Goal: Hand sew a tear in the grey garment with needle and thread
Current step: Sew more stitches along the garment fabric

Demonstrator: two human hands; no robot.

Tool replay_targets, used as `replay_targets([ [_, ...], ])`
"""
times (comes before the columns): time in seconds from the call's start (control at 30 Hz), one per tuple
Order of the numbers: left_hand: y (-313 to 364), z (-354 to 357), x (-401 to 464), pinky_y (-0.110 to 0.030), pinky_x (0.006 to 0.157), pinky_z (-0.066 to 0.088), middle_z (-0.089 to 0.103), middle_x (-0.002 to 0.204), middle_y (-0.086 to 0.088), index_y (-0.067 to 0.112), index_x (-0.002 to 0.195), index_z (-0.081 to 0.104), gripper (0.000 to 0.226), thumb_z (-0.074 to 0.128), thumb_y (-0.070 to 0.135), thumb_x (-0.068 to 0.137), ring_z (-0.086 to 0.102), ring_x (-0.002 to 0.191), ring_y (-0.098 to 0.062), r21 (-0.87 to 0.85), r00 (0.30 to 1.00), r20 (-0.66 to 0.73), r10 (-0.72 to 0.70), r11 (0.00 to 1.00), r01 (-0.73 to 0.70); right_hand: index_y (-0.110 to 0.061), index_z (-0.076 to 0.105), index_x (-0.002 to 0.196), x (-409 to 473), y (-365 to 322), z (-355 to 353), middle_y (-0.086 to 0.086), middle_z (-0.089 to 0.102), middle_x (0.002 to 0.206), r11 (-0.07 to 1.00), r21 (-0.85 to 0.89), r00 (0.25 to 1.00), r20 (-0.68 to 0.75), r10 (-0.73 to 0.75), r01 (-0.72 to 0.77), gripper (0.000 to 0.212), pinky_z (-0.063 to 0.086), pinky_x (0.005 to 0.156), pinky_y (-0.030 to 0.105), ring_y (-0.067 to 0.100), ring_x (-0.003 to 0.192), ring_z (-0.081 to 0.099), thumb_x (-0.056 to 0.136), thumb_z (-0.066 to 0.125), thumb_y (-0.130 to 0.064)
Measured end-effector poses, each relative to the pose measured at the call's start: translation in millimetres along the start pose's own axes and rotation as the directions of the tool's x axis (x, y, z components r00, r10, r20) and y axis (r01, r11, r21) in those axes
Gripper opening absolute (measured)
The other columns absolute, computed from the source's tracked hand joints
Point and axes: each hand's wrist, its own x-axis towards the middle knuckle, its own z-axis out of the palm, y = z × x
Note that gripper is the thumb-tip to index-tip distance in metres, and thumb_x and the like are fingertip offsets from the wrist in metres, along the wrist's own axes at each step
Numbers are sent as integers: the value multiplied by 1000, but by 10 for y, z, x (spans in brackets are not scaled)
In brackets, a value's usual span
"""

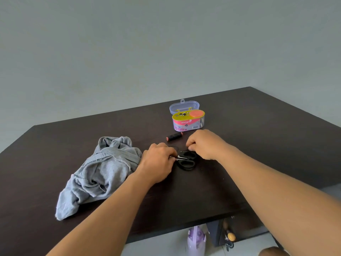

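Both hands over the scissors, garment waiting to one side.

I see my left hand (158,164) pinching the blade end of the black scissors (186,161) on the dark tabletop (258,137); my right hand (204,144) is curled, fingertips pinching a thin needle (184,151), I think. The grey garment (99,174) lies crumpled left of both, the black thread spool (174,136) and open sewing kit (187,119) beyond.

1 grey garment (103,174), crumpled. 1 black thread spool (174,136). 1 pair of black-handled scissors (186,160). 1 sewing kit box (187,120), lid open. 2 hands: left hand (156,163), right hand (204,144). 1 dark desk (258,135). 1 lilac item (196,239) on floor under desk, unclear what.
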Motion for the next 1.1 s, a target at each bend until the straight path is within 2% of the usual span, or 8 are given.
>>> replay_targets([
  [0.27, -49, -10, -34, -50, 96, 45, 58, 125, 7, 35, 116, 67, 26, 51, 27, 98, 48, 116, -21, -9, 999, 36, 35, 999, -35, -30, 73, 100, 68, -69, 1, -11, 68, 97, 995, -87, 998, 42, -44, 48, 11, 49, 89, 43, 17, 95, 61, 90, 67, -28],
  [0.5, -57, 4, -52, -47, 97, 46, 59, 126, 6, 32, 118, 68, 27, 51, 26, 98, 48, 115, -23, -31, 999, 19, 42, 999, -42, -21, 62, 102, 59, -181, 75, -1, 58, 104, 947, -314, 996, 83, -41, 65, 13, 34, 85, 44, 23, 98, 55, 99, 49, -24],
  [0.57, -46, 5, -62, -47, 97, 46, 59, 125, 6, 33, 118, 68, 27, 51, 26, 98, 48, 116, -23, -36, 999, 9, 39, 999, -38, -20, 59, 90, 64, -157, 41, 1, 59, 96, 984, -179, 995, 100, -3, 21, 16, 38, 81, 42, 23, 90, 55, 98, 45, -22],
  [0.63, -38, 1, -70, -47, 96, 45, 60, 124, 6, 33, 117, 68, 27, 52, 25, 97, 49, 115, -23, -33, 999, 6, 36, 999, -36, -15, 51, 75, 80, -112, -9, 4, 55, 81, 997, 77, 997, 80, 6, -12, 23, 38, 69, 37, 20, 74, 49, 96, 43, -20],
  [0.77, -29, -21, -50, -47, 98, 46, 61, 119, 4, 32, 115, 69, 30, 52, 21, 93, 51, 113, -24, -84, 1000, 24, -10, 996, 12, -14, 50, 77, 79, -127, -143, 7, 46, 78, 938, 343, 999, 48, 23, -39, 21, 34, 67, 34, 20, 75, 45, 96, 46, -21],
  [0.87, -8, -79, -9, -38, 99, 47, 64, 119, 3, 26, 123, 66, 37, 55, 18, 89, 58, 111, -19, -246, 996, -3, -93, 965, 90, -16, 51, 85, 77, -181, -233, 7, 47, 84, 899, 435, 997, 74, 19, -49, 13, 38, 70, 32, 17, 76, 52, 97, 48, -21],
  [0.97, 27, -157, 58, -27, 96, 47, 65, 126, 5, 23, 137, 57, 48, 60, 16, 89, 62, 109, -13, -481, 987, -21, -159, 867, 129, -14, 55, 86, 82, -231, -291, 4, 55, 88, 879, 473, 997, 75, 14, -48, 14, 46, 79, 32, 12, 76, 60, 96, 50, -21],
  [1.1, 58, -199, 142, -28, 94, 51, 63, 129, 6, 25, 141, 52, 53, 64, 13, 90, 66, 104, -10, -639, 993, -45, -106, 767, 53, -14, 55, 83, 54, -319, -338, 2, 58, 85, 838, 544, 997, 76, 3, -44, 16, 36, 61, 26, 11, 71, 58, 97, 49, -19],
])
